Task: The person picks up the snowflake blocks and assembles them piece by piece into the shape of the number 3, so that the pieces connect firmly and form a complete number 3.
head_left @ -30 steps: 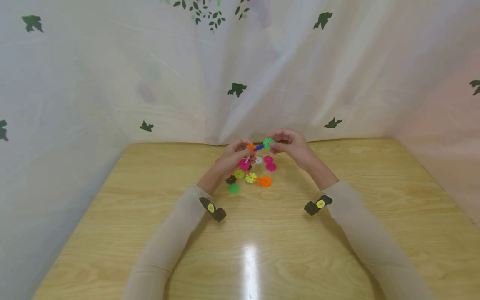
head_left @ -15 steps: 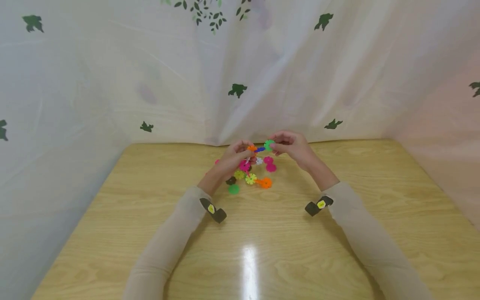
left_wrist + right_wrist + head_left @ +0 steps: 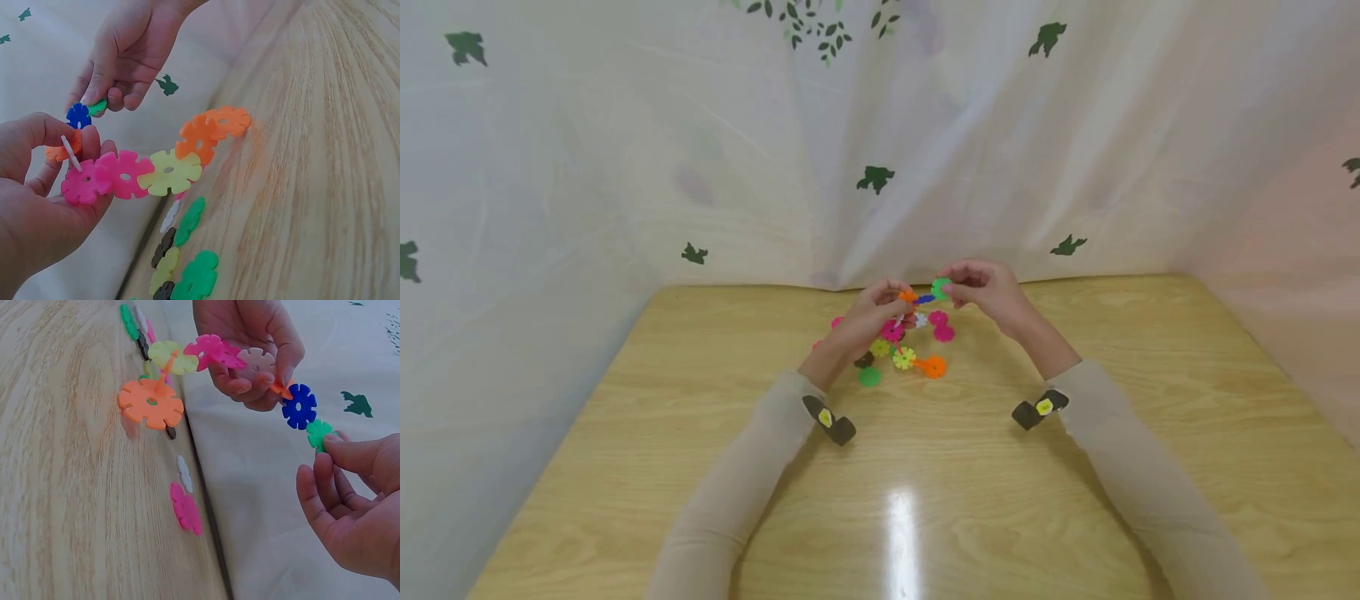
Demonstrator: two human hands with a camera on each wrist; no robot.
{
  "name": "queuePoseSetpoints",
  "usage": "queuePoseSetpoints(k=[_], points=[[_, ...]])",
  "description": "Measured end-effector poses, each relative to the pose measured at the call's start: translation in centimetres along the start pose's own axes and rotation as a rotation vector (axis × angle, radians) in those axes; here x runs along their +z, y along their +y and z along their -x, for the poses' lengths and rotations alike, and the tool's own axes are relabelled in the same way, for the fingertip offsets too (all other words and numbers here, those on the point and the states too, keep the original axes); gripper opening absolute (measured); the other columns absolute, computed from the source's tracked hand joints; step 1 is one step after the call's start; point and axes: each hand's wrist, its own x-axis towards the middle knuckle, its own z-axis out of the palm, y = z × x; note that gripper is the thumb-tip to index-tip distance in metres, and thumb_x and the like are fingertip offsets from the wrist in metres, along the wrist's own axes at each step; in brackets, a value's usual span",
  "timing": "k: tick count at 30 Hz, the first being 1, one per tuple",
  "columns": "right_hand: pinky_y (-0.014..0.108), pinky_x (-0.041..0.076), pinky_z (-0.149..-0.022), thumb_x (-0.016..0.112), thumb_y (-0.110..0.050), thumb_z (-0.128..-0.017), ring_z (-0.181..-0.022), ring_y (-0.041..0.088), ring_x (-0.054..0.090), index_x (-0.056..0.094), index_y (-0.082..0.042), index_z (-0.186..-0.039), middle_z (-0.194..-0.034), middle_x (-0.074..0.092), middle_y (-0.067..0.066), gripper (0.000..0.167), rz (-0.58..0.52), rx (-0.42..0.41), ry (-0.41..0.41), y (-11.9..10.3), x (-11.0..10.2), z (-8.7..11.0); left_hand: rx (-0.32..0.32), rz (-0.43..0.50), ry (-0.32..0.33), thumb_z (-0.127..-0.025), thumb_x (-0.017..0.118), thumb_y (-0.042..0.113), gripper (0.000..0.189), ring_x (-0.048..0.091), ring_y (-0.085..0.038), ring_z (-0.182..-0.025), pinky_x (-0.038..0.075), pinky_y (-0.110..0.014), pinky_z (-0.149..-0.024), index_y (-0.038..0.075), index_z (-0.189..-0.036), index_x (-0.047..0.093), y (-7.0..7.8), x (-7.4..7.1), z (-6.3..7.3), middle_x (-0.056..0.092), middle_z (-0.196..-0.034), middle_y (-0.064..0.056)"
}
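Note:
Flower-shaped interlocking plastic discs are slotted together in a chain between the two hands. My left hand [image 3: 868, 317] pinches the chain near an orange disc [image 3: 57, 152] and a white disc [image 3: 257, 361], its fingers partly covering them. From there pink discs [image 3: 127, 175], a yellow disc [image 3: 156, 182] and two orange discs [image 3: 197, 149] hang toward the table. On the other side a blue disc [image 3: 299, 407] stands out from the orange one. My right hand [image 3: 988, 293] pinches a green disc [image 3: 317, 432] between thumb and fingertips, its edge right at the blue disc's rim.
Loose discs lie on the wooden table [image 3: 970, 500] beneath the hands: green [image 3: 869, 377], dark brown [image 3: 864, 359], pink [image 3: 943, 332] and white [image 3: 921, 320] among them. A pale curtain [image 3: 737, 183] with leaf-like prints hangs along the table's far edge.
Both hands keep their grips with only slight shifts. The green and blue discs stay at each other's edge, and the chain holds nearly the same pose.

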Motion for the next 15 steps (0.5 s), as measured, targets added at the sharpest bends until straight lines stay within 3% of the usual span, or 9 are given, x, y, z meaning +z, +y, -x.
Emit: queuePoseSetpoints(k=[6, 12, 15], points=[[0.02, 0.058, -0.072, 0.065, -0.006, -0.099, -0.078, 0.021, 0.063, 0.065, 0.01, -0.124, -0.09, 0.067, -0.006, 0.029, 0.053, -0.037, 0.013, -0.05, 0.17, 0.05, -0.015, -0.007, 0.006, -0.1, 0.054, 0.002, 0.013, 0.065, -0.015, -0.083, 0.06, -0.024, -0.082, 0.009, -0.11, 0.055, 0.12, 0.25, 0.06, 0.06, -0.092, -0.007], [0.024, 0.059, -0.072, 0.065, -0.004, -0.099, -0.074, 0.017, 0.061, 0.067, 0.008, -0.121, -0.092, 0.067, -0.002, 0.026, 0.074, -0.065, 0.029, -0.25, 0.33, 0.29, -0.023, -0.008, 0.005, -0.099, 0.055, 0.0, 0.015, 0.064, -0.02, -0.088, 0.06, -0.024, -0.082, 0.008, -0.112, 0.054, 0.01, 0.26, 0.15, 0.059, -0.101, -0.011], [0.026, 0.06, -0.073, 0.065, -0.004, -0.099, -0.074, 0.017, 0.061, 0.067, 0.008, -0.121, -0.091, 0.067, 0.0, 0.026, 0.073, -0.062, 0.026, -0.39, 0.31, 0.35, -0.025, -0.013, 0.01, -0.1, 0.058, 0.003, 0.013, 0.064, -0.024, -0.091, 0.061, -0.026, -0.083, 0.009, -0.111, 0.055, 0.04, 0.34, 0.09, 0.06, -0.099, -0.007]])
